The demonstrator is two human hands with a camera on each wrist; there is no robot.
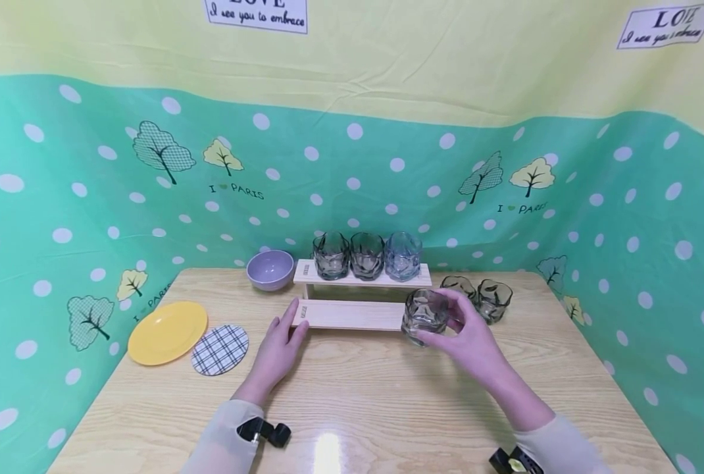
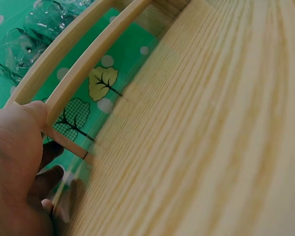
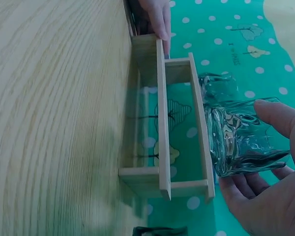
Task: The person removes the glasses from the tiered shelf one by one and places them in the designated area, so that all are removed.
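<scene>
My right grip point(image 1: 467, 324) was closed round a smoky glass point(image 1: 424, 317) by the right end of the lower shelf point(image 1: 352, 315); whether they touched, I couldn't tell. My left grip point(image 1: 277, 342), fingers fairly straight, touched that shelf's left end. Three glasses point(image 1: 366, 257) stood on the upper shelf point(image 1: 310, 272).

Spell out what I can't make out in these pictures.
Head: lower part of the farther table glass, hidden by the right grip.
Head: printing on the shelf, too small to read.
Left wrist: rest of the left grip, cut off by the left and bottom edges.
Right wrist: most of the lowest glass, cut off by the bottom edge.
Right wrist: part of the held glass, covered by the thumb.
</scene>
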